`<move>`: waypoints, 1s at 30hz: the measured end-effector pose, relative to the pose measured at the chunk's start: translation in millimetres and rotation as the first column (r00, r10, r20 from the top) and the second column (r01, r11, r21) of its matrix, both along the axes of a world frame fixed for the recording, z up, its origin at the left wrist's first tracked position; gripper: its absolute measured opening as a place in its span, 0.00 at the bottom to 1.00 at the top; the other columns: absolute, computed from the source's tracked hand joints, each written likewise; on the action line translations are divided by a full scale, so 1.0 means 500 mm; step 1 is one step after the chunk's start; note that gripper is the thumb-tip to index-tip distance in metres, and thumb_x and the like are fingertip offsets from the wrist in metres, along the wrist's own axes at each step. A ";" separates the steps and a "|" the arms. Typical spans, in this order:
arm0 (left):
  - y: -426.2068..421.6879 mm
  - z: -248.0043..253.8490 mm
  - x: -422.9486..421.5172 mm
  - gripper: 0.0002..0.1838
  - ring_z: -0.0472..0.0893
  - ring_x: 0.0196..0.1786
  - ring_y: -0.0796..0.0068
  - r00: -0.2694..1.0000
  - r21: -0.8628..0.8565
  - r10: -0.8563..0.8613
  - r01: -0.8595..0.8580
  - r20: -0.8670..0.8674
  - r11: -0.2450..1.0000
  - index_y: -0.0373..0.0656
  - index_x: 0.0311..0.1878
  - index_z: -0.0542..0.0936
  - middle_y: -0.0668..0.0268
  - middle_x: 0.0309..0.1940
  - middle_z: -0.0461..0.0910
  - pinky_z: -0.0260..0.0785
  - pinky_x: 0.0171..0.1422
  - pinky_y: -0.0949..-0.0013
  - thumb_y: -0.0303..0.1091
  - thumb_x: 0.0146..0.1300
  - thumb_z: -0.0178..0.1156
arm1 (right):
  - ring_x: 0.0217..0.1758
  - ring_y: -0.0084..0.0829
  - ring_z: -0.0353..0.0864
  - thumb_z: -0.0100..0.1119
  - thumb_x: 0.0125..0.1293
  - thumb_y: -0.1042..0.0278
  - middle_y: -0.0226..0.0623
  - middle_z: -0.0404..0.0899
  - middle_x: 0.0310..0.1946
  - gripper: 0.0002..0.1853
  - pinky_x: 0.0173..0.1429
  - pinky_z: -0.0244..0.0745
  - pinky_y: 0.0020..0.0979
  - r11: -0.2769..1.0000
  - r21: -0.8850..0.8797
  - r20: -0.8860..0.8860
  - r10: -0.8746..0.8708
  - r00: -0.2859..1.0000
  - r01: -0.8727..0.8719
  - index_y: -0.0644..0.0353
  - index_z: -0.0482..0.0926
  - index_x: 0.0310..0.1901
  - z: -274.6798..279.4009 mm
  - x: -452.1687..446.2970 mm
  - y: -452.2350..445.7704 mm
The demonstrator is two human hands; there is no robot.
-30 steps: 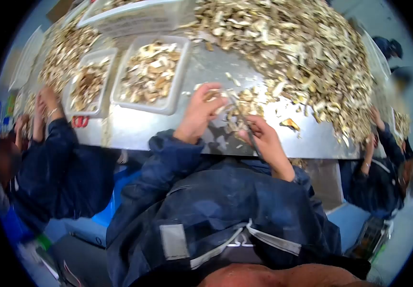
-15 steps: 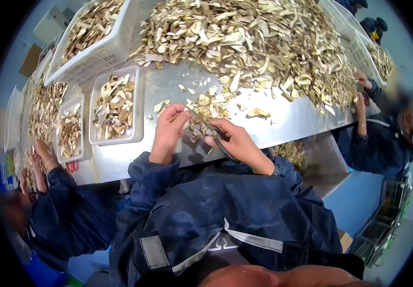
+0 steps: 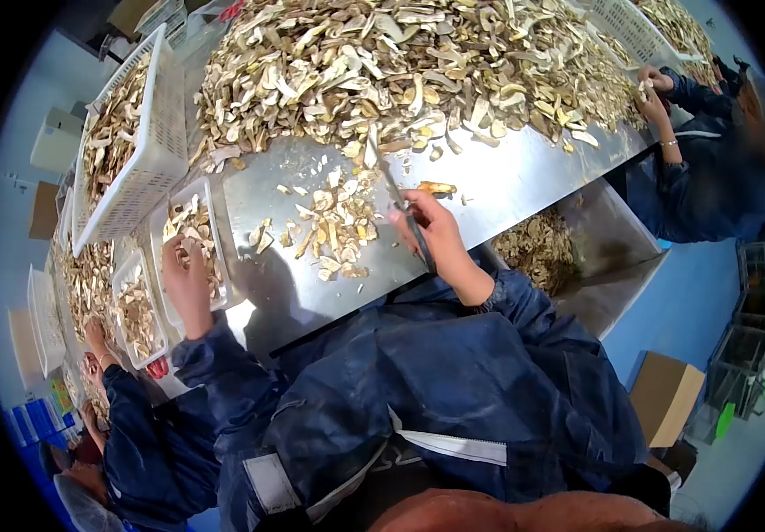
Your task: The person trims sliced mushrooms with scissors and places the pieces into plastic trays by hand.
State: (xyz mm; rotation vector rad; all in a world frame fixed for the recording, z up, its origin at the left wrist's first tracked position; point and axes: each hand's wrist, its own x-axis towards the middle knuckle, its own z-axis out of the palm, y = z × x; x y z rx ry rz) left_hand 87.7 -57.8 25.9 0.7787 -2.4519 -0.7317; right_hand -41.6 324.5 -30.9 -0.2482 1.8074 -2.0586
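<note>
Over the near part of a clear plastic tub point(image 3: 215, 232) of sliced dried mushrooms is my left hand point(image 3: 185, 277), fingers curled downward; what it holds, if anything, is too small to make out. My right hand point(image 3: 431, 232) is closed around scissors point(image 3: 407, 215), whose blades point away toward the big mushroom heap point(image 3: 356, 71). A pale mushroom slice point(image 3: 371, 146) is at the blade tips. Between my hands a small pile of cut pieces point(image 3: 333, 222) lies on the metal table point(image 3: 262, 191). One yellowish-brown piece point(image 3: 436, 188) rests beyond my right hand.
A white perforated crate point(image 3: 156, 133) of slices stands at the left, with a smaller tub point(image 3: 138, 306) nearer. Co-workers' hands point(image 3: 98, 346) point(image 3: 655, 93) are at both sides. Below the table edge is a bin point(image 3: 600, 239) of dark pieces; a cardboard box point(image 3: 664, 399) stands lower right.
My left hand has moved left from the scissors to the clear tub. My right hand, with the scissors, has moved away from the small pile toward the heap. The camera view has turned.
</note>
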 end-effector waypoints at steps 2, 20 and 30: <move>-0.020 -0.013 -0.003 0.26 0.77 0.56 0.59 0.974 -0.499 0.099 0.017 0.205 0.866 0.46 0.64 0.76 0.58 0.53 0.80 0.69 0.61 0.57 0.42 0.64 0.66 | 0.21 0.14 0.67 0.65 0.72 0.63 0.23 0.71 0.23 0.19 0.26 0.62 0.21 0.997 -0.028 -0.009 -0.066 0.998 0.066 0.62 0.75 0.58 -0.024 -0.009 0.010; 0.400 -0.105 -0.413 0.13 0.79 0.35 0.47 0.838 -0.044 -0.539 0.544 0.088 0.838 0.35 0.41 0.75 0.50 0.33 0.80 0.71 0.42 0.52 0.32 0.60 0.66 | 0.21 0.16 0.69 0.66 0.71 0.62 0.25 0.72 0.24 0.21 0.25 0.63 0.23 0.985 -0.128 -0.038 -0.120 0.992 0.115 0.64 0.73 0.58 -0.039 -0.001 0.031; 0.325 -0.030 -0.305 0.16 0.74 0.27 0.82 0.886 0.836 -0.397 0.396 -0.240 0.379 0.32 0.57 0.76 0.68 0.34 0.80 0.64 0.30 0.77 0.22 0.67 0.55 | 0.22 0.16 0.68 0.66 0.71 0.61 0.25 0.71 0.24 0.20 0.27 0.62 0.22 0.989 -0.139 -0.047 -0.051 0.998 0.044 0.64 0.73 0.57 -0.046 -0.004 0.038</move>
